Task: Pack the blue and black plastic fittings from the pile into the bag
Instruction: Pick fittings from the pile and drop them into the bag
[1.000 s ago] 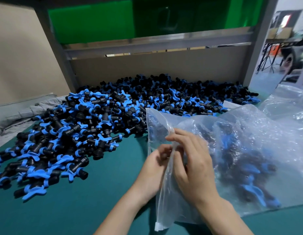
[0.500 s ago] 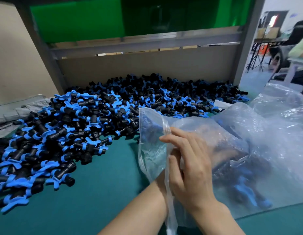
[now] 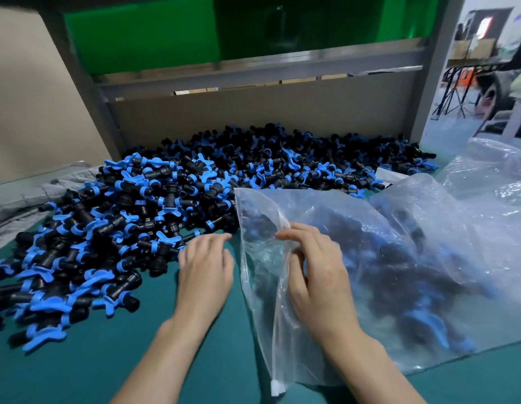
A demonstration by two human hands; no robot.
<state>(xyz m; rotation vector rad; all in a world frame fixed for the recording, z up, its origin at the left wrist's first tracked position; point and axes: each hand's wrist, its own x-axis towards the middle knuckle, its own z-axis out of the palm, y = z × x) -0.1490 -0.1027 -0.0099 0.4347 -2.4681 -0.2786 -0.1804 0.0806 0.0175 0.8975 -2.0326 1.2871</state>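
Right hand (image 3: 317, 278): fingers curled; thumb and fingertips pinch the film at the open edge of the bag (image 3: 370, 228), close to the zip strip.
Left hand (image 3: 205, 275): palm down, fingers nearly straight, holding nothing. Fingertips point at the near edge of the pile (image 3: 195, 193); contact with it cannot be told.
Bag: clear plastic, lying on its side on the table (image 3: 78, 374), just right of the left hand. Mouth edge faces left, toward the pile. Zip strip runs down that edge to a white end piece (image 3: 276, 387).
Bagged fittings (image 3: 422, 330): blue and black, blurred through the film, gathered in the right and lower part of the bag.
Pile: loose blue and black fittings, spread over the left and rear of the table up to the back board (image 3: 253, 118). The bag's upper left corner stands in front of it.
Table: teal-green surface.
Back board: tan, with a grey metal rail (image 3: 253, 71) above it and a green panel (image 3: 142, 33) above that.
Loose film (image 3: 486, 176): clear, crumpled, right of the bag.
Grey cloth (image 3: 26, 199): at the left edge, beside the pile.
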